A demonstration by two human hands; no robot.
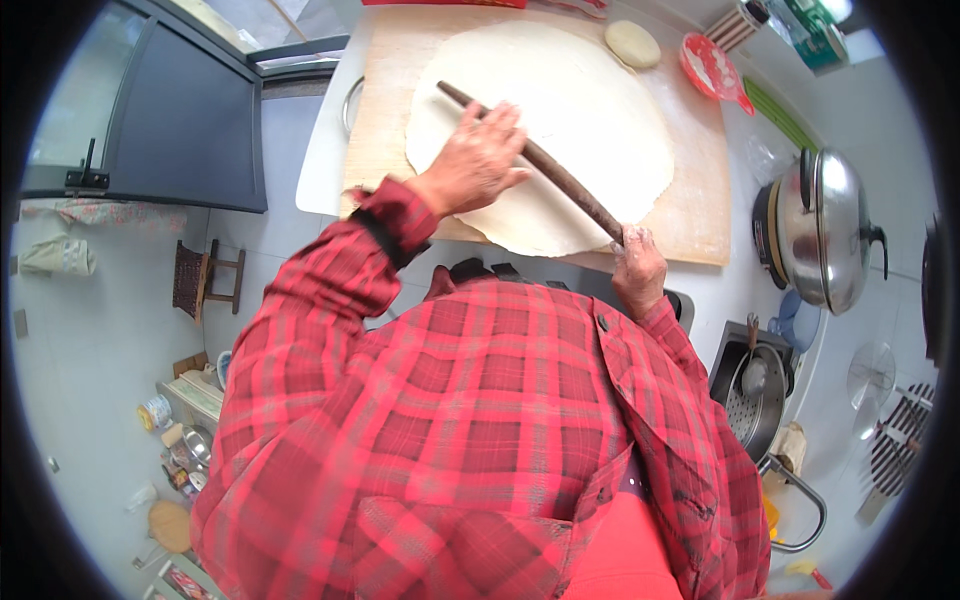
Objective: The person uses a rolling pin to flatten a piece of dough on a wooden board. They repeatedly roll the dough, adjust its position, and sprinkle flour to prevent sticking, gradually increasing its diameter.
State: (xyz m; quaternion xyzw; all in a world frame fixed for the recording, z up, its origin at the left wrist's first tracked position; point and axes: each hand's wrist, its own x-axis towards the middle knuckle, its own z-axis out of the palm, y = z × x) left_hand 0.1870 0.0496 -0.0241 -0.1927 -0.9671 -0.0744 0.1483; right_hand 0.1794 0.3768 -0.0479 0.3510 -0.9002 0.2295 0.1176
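Observation:
A wide, thin sheet of dough (592,112) lies on a wooden board (697,232), its near edge reaching the board's front edge. Across the dough, slanting from upper left to lower right, lies a dark wooden rolling pin (566,182). My left hand (480,161) rests on the pin's upper part with its fingers laid over the wood, not curled round it. The pin's lower right end is gripped in my right hand (640,270), which has flour on its fingers. A round lump of dough (632,43) sits at the sheet's far right edge.
A red plastic scoop (714,71) with flour in it lies at the board's far right corner. Right of the board stands a lidded steel pot (829,229). Nearer on that side is a sink with a perforated steel pan (750,409) and a ladle. A wooden stool (206,277) stands at left.

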